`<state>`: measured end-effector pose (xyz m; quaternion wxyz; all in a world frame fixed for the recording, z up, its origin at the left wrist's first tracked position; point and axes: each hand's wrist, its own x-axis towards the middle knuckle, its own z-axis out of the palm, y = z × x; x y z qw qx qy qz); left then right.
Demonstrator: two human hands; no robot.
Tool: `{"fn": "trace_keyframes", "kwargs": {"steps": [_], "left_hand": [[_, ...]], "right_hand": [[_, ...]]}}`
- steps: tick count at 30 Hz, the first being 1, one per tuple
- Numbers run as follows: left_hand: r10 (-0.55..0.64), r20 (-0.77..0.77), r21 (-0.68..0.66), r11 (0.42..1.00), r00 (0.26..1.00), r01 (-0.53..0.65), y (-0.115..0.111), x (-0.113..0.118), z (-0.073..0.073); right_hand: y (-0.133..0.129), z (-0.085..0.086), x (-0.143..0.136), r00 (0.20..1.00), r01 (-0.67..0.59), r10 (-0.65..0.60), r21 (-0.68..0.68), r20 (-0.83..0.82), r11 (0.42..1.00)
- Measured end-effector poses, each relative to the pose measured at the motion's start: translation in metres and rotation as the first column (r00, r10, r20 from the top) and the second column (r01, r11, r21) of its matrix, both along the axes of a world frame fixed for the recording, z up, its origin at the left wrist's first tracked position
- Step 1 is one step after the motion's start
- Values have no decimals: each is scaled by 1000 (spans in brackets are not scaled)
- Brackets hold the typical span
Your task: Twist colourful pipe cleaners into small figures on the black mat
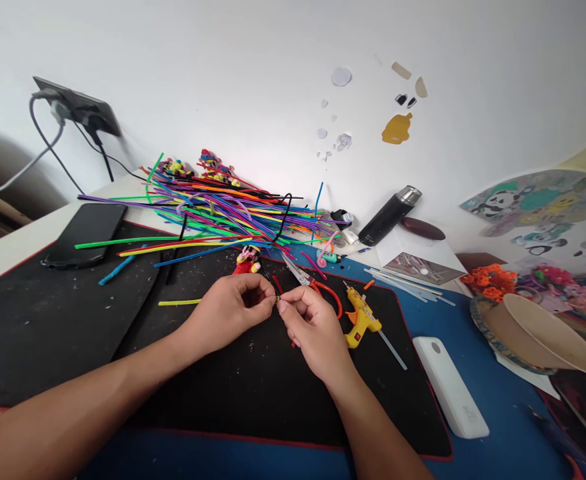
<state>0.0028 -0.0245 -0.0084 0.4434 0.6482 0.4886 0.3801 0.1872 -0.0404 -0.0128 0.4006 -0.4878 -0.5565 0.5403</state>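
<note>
My left hand (237, 308) and my right hand (313, 327) meet fingertip to fingertip above the black mat (253, 393). Both pinch a tiny piece between them, with a bit of yellow showing; its shape is too small to make out. A yellow pipe cleaner (179, 303) lies on the mat at my left hand, partly hidden by it. Just beyond my fingers sits a small red, yellow and black figure (246, 259). Red-handled scissors (300, 272) lie behind my right hand, and a yellow glue gun (361, 319) rests to its right.
Colourful pipe cleaners (223, 213) are piled at the back, near a black phone (87, 233). A black flask (390, 217), clear glue sticks (413, 287), a white power bank (450, 387) and a bowl (547, 333) stand or lie on the right.
</note>
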Motion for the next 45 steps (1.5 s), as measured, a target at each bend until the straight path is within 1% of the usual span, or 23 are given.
{"fn": "trace_keyframes", "kwargs": {"steps": [3, 8, 13, 16, 23, 28, 33, 38, 45], "left_hand": [[9, -8, 4, 1000, 1000, -9, 0, 0, 1], [22, -8, -16, 1000, 1000, -22, 1, 1, 0], [28, -31, -3, 1000, 999, -28, -1, 1, 2], [30, -31, -2, 1000, 999, -30, -2, 1, 4], [24, -6, -3, 1000, 1000, -24, -2, 3, 6], [19, 16, -2, 1000, 1000, -19, -3, 3, 7], [4, 22, -10, 1000, 1000, -4, -4, 3, 5], [-21, 51, -28, 999, 998, 22, -4, 2, 2], [-54, 62, -61, 996, 997, 57, -2, 1, 0]], "right_hand": [[-1, 1, -1, 998, 13, -16, 49, 63, 999], [-5, 2, -4, 973, 39, -80, 183, 218, 982], [-6, 2, -6, 957, 42, -106, 233, 269, 972], [-6, 3, -6, 959, 54, -114, 228, 260, 972], [-5, 6, -6, 974, 66, -95, 144, 204, 987], [-5, 8, -6, 981, 60, -84, 137, 177, 989], [-6, 8, -5, 986, 65, -80, 103, 145, 993], [-6, 8, -5, 985, 94, -108, 111, 135, 989], [-6, 9, -5, 986, 101, -114, 104, 121, 989]]}}
